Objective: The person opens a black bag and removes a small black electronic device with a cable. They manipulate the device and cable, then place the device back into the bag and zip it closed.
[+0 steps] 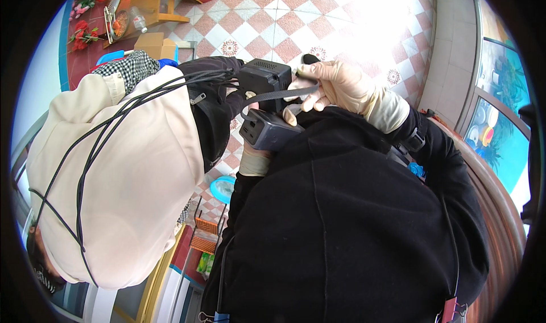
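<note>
My left hand, in a pale glove, grips a dark grey box with ports, likely a power bank, in front of my waist. A flat woven grey cable loops up from its port end. With gloved, bent fingers my right hand holds the loop's far side; the cable's end is hidden there. Just beyond the grey box is a black box with vent holes, beside the other person's black waist bag. Part of my left hand is hidden behind the grey box.
Close on my left stands a person in a cream jacket, with thin black cables across it. Farther off are a wooden table, a cardboard box and a blue basin. A curved wooden edge runs along my right.
</note>
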Motion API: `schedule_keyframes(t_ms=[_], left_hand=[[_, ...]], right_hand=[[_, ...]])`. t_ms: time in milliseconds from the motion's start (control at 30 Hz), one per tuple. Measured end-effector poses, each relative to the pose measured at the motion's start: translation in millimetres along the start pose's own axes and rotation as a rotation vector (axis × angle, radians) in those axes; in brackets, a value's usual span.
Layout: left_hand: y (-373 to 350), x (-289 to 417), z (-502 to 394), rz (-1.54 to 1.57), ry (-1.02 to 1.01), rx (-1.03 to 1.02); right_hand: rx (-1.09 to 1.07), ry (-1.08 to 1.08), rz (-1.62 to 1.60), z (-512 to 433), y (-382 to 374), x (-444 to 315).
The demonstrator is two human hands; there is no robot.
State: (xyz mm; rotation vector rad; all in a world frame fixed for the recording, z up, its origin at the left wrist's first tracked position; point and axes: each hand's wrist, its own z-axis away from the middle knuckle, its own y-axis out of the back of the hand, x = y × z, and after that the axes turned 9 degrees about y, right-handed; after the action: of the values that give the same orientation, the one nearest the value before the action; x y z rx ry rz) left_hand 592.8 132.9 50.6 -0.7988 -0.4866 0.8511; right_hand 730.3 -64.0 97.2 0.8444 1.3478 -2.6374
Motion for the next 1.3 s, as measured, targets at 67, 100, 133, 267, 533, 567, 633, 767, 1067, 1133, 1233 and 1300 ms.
schedule_keyframes(t_ms=[67,100,133,267,533,567,633,767,1067,1133,1233,1300], left_hand=[[-0.3,-0.8,1.7,-0.02,-0.003,-0.004],[-0.4,-1.2,1.9,-0.027,-0.005,-0.002],[-0.6,-1.7,2.5,-0.034,-0.007,-0.007],[-1.0,-3.9,2.3,-0.043,-0.025,-0.023],[-2.3,-7.5,1.1,-0.063,-0.053,-0.075],[-2.3,-8.6,1.6,-0.022,-0.031,-0.081],[-2.7,-10.7,2.8,0.05,0.005,-0.085],[-4.9,-13.5,2.5,0.129,-0.04,-0.009],[-12.8,-14.6,8.4,0.003,-0.216,-0.039],[-10.3,-14.0,7.7,-0.207,-0.359,-0.083],[-5.8,-14.9,8.1,-0.633,-0.437,0.094],[-2.3,-14.0,8.1,-0.815,-0.459,0.154]], right_hand=[[0.011,0.084,-0.135,-1.9,6.1,0.6],[0.024,0.129,-0.194,-3.3,7.8,0.5],[0.11,0.198,-0.188,-6.0,8.5,0.0],[0.008,0.392,-0.316,-5.9,9.1,-18.8],[-0.067,0.604,-0.196,-24.0,-22.7,-46.0],[-0.071,0.62,-0.184,-27.4,-25.7,-47.6],[-0.117,0.667,-0.13,-34.8,-30.7,-50.0],[-0.182,0.634,-0.143,-42.2,-39.2,-53.6],[-0.052,0.62,0.239,-32.3,-48.0,-65.2],[0.053,0.65,0.41,-18.0,-42.5,-63.3],[0.221,0.592,0.718,3.3,-37.0,-53.6],[0.298,0.318,0.867,17.1,-35.5,-45.9]])
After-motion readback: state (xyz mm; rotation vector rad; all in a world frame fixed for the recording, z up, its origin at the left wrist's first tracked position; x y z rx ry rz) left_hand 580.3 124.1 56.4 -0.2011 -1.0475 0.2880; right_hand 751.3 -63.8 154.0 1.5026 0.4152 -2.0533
